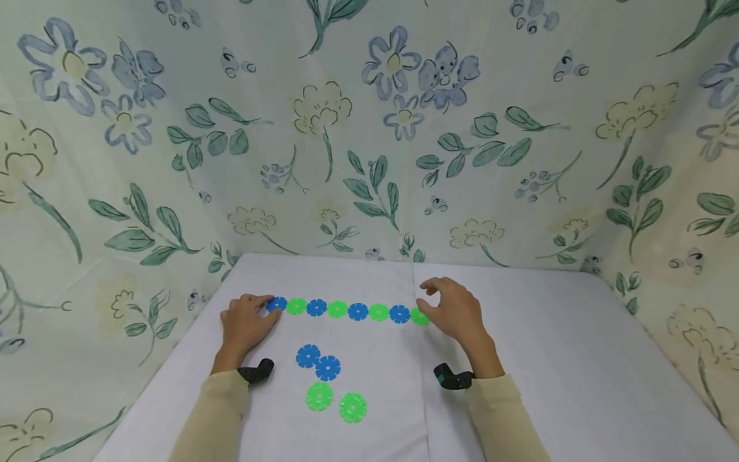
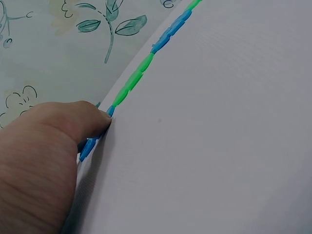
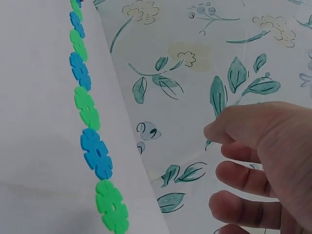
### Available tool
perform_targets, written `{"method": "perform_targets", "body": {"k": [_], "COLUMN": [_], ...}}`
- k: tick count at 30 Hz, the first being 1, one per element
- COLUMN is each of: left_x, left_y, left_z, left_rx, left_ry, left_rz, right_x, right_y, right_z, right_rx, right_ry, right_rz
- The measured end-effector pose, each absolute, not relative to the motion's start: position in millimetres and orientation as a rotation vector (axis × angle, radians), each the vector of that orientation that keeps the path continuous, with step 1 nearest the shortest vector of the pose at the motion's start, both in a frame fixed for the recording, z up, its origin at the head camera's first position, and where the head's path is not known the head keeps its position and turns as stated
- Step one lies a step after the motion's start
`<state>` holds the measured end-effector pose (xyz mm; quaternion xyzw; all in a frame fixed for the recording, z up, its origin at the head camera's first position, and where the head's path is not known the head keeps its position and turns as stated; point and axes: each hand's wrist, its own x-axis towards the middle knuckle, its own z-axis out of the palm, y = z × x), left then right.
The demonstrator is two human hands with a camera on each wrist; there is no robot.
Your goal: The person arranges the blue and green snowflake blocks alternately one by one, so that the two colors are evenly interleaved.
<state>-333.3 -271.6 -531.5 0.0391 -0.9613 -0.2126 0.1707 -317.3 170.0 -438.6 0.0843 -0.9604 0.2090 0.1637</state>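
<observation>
A row of several snowflake-shaped plastic discs, blue and green by turns, runs edge to edge across the white table. At its left end my left hand (image 1: 244, 324) pinches the blue disc (image 2: 89, 147), which the thumb partly covers in the left wrist view. The green disc (image 3: 112, 207) ends the row on the right. Beside that disc is my right hand (image 1: 458, 314), its thumb and fingers apart with nothing between them. In the right wrist view a gap shows between this hand and the row. Whether the discs are interlocked or merely touching, I cannot tell.
Nearer to me on the white table (image 1: 554, 359) lie two blue discs (image 1: 328, 368), touching or overlapping, and two separate green discs (image 1: 353, 407). A floral cloth (image 1: 369, 160) hangs behind the table and along its sides.
</observation>
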Motion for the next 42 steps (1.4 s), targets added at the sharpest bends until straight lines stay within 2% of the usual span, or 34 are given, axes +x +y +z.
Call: {"method": "perform_targets", "body": {"k": [16,28,42], "left_x": [-335,-334,-333], "left_y": [-273,-273,-272], "left_z": [-531,-533,-533], "left_rx": [0.104,0.118,0.115], "left_ry": [-2.723,-2.728,-2.728], "left_rz": [-0.631,-0.625,-0.629], "right_x": [-301,-293,-282], "right_y": [136,104,72], "right_z": [-427,-440,-468], "right_rx": [0.475,0.660,0.902], "right_ry": [-2.520,-2.517,-2.681], "right_rz": [0.907,1.214,1.194]}}
